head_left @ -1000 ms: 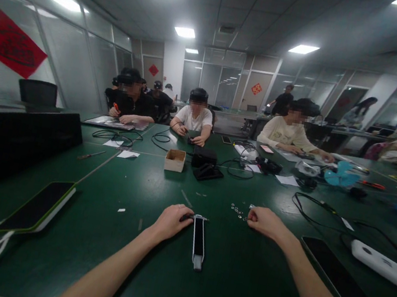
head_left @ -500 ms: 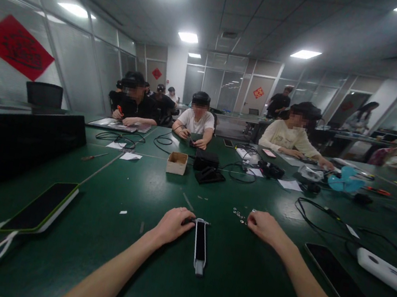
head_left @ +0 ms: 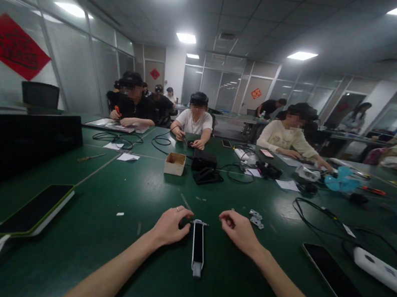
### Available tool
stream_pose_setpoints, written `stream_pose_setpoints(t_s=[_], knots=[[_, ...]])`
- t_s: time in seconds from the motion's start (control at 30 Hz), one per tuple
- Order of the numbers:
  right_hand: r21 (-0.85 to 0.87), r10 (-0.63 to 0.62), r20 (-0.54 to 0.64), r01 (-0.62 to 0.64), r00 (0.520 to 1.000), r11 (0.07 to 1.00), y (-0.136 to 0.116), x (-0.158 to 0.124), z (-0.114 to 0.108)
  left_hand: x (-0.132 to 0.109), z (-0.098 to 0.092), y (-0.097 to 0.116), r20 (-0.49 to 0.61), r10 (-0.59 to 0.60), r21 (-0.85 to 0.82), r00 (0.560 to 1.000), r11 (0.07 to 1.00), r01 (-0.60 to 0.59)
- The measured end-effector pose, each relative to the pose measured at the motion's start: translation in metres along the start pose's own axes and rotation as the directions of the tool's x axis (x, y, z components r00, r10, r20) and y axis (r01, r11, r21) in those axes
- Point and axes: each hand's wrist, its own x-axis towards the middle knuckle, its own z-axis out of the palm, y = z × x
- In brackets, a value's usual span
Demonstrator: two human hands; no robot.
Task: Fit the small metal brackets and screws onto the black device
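Observation:
My left hand (head_left: 170, 226) rests on the green table (head_left: 118, 262) and closes on a small dark piece (head_left: 184, 223). That piece sits at the top of a long white-edged black strip device (head_left: 197, 247), which lies on the table between my hands. Just to the right, my right hand (head_left: 240, 231) hovers with loosely curled fingers, and nothing shows in them. A few small metal plates (head_left: 255, 219) lie just beyond its fingertips, apart from them.
A cardboard box (head_left: 175, 163) and a black case (head_left: 204, 160) stand farther along the table among black cables. A black slab (head_left: 345, 287) and a white power strip (head_left: 385, 273) lie to my right. A green-edged black tablet (head_left: 34, 209) lies to my left. Several co-workers sit across the table.
My right hand has moved left, toward the strip device. The small metal rings near it no longer show, and small metal plates now lie there. My left hand stays in place.

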Motion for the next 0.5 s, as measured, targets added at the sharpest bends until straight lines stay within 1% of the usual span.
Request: stream_pose_setpoints(t_s=[0.1,0.2,0.33,0.5], knots=[[0.085,-0.006,0.019,0.004,1.000,0.996,-0.020,-0.004,0.010,-0.002,-0.003,0.006,-0.094,0.036,-0.010,0.995,0.999,-0.038],[0.158,-0.017,0.043,0.010,0.999,0.987,-0.034,-0.007,0.018,-0.003,-0.002,0.011,-0.142,0.109,-0.030,0.984,0.993,-0.114],[0.257,-0.023,0.024,0.016,0.999,0.966,-0.045,-0.011,0.026,-0.003,0.004,0.015,-0.143,0.202,-0.040,0.969,0.977,-0.209],[0.355,0.028,0.022,-0.034,0.999,0.934,-0.052,-0.013,0.027,-0.004,0.005,0.016,-0.106,0.255,-0.050,0.961,0.964,-0.262]])
